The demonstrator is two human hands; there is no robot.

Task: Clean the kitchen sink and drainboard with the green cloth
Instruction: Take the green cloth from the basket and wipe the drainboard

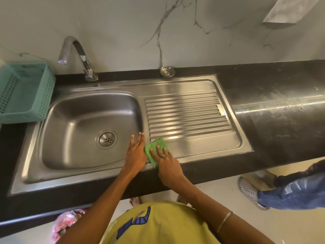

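head view:
right hand [167,163]: flat on the green cloth [155,148], fingers [159,150] straight and spread, pressing it down; ring on one finger, bangle on the forearm
green cloth: folded, on the steel strip at the near edge of the drainboard [190,113], just right of the sink bowl [88,131]; near corner reaches the sink's front rim
left hand [137,152]: flat on the steel between bowl and drainboard, fingers straight and together, holding nothing; its side touches the cloth's left edge
sink bowl: steel, drain [106,139] in the bottom
drainboard: ribbed, to the right of the bowl, same steel unit
faucet [79,57]: curved chrome, behind the bowl, spout pointing left
basket [24,92]: teal perforated plastic, left of the sink, corner overlapping the rim
strainer [167,71]: round metal, on the desk [281,103] behind the drainboard, at the wall
desk: dark stone, glossy, surrounds the sink
second person: jeans leg [295,189] and grey clog on the floor at right
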